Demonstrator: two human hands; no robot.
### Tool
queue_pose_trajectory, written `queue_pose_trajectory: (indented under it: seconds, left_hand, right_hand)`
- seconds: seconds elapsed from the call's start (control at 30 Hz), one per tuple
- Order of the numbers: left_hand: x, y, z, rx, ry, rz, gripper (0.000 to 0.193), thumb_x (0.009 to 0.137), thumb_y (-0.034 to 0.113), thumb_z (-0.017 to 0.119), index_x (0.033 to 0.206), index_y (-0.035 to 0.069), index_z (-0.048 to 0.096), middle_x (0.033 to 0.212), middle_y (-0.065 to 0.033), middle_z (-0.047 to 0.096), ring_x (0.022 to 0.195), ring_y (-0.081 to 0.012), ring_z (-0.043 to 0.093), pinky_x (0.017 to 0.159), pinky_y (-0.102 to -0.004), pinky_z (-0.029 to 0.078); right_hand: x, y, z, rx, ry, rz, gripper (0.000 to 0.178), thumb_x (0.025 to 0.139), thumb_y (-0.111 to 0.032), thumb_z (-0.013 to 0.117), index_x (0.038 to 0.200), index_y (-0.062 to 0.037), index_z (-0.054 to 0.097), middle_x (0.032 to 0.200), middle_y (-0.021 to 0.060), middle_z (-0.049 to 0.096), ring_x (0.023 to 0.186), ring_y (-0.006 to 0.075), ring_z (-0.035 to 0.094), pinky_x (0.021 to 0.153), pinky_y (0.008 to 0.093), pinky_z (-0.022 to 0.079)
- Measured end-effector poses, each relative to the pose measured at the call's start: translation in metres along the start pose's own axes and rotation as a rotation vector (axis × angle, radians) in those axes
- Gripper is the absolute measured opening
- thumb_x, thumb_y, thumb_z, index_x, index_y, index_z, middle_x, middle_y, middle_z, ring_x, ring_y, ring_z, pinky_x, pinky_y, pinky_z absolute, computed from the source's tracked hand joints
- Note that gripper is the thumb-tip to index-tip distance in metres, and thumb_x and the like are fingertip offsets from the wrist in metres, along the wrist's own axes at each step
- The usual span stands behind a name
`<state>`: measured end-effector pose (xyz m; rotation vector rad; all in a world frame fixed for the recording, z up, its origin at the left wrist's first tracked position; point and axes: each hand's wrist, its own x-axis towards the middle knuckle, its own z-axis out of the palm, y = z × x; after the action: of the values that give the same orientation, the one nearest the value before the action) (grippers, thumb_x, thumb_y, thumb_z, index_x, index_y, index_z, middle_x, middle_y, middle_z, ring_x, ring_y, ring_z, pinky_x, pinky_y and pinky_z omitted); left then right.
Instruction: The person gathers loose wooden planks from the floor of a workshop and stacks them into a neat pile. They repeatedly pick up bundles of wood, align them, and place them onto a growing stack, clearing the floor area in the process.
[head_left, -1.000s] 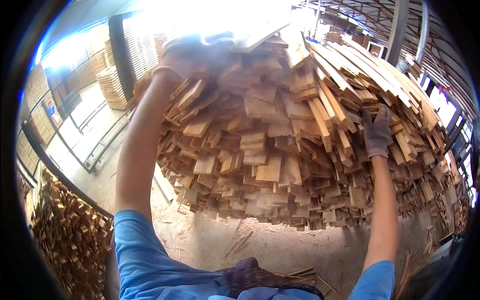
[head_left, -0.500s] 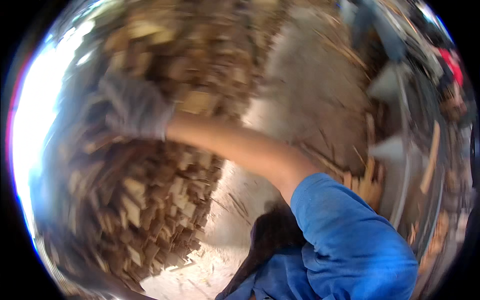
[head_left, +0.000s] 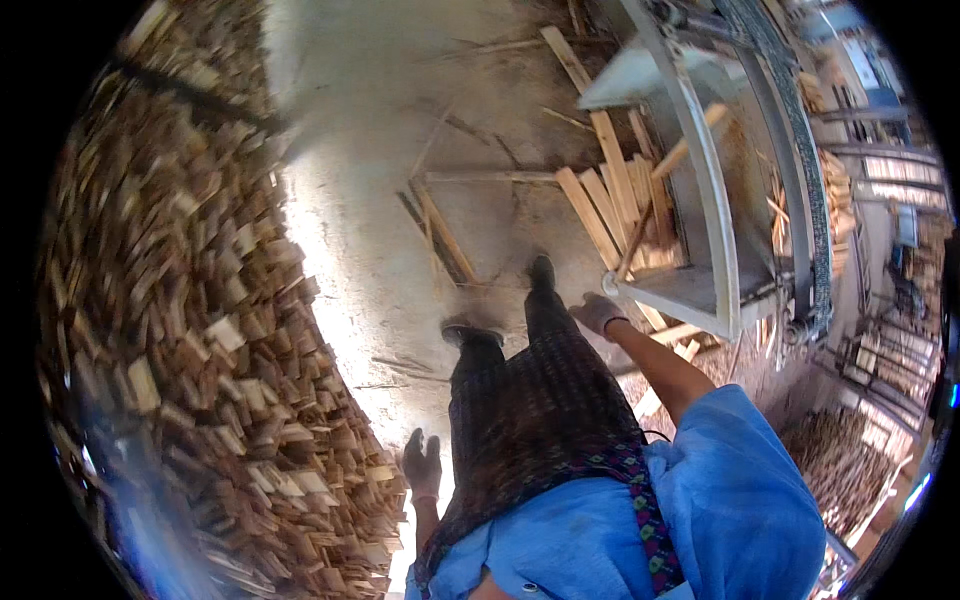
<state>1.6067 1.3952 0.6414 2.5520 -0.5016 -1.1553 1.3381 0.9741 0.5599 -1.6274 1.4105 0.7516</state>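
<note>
Just left of the metal frame (head_left: 706,165), I seemed to be at a hands-free step. My left hand (head_left: 422,466) hung with fingers spread, well apart from the frame; my right hand (head_left: 597,313), loose and empty, was near its closest corner. The woodpile (head_left: 230,400) stood farther left; planks (head_left: 613,165) lay beside the frame, in no container I could make out. Gripping one would call for closing my fingers.
</note>
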Motion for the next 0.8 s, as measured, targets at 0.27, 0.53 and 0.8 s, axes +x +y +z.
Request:
queue_pose_trajectory:
  seconds: [0.27,0.53,0.8]
  left_hand:
    - [0.08,0.076,0.047,-0.533,-0.121,-0.216,0.053,0.101,0.033,0.057,0.136,-0.006,0.055,0.131,-0.0188,0.062,0.124,-0.026,0.056,0.108,-0.0353,0.041]
    - [0.079,0.249,0.064,-0.293,-0.103,-0.028,0.051,0.102,0.03,0.058,0.137,-0.007,0.053,0.131,-0.0191,0.061,0.124,-0.0235,0.056,0.107,-0.033,0.042]
    - [0.136,0.288,0.124,-0.182,-0.33,0.089,0.042,0.098,0.02,0.062,0.133,-0.003,0.06,0.128,-0.0171,0.066,0.119,-0.022,0.062,0.103,-0.0323,0.046]
  right_hand:
    - [0.043,0.099,-0.021,0.245,0.13,0.056,0.07,0.09,-0.052,0.058,0.132,0.0033,0.058,0.137,0.0269,0.057,0.128,0.0402,0.054,0.108,0.0437,0.042]
    - [0.063,0.103,-0.095,0.191,-0.008,-0.035,0.054,0.095,-0.048,0.053,0.127,-0.0056,0.063,0.144,0.0233,0.052,0.134,0.0366,0.05,0.111,0.0396,0.04]
    - [0.118,0.155,-0.056,0.239,0.047,0.078,0.047,0.097,-0.045,0.051,0.128,-0.0124,0.064,0.144,0.0223,0.052,0.132,0.0378,0.051,0.11,0.0405,0.041]
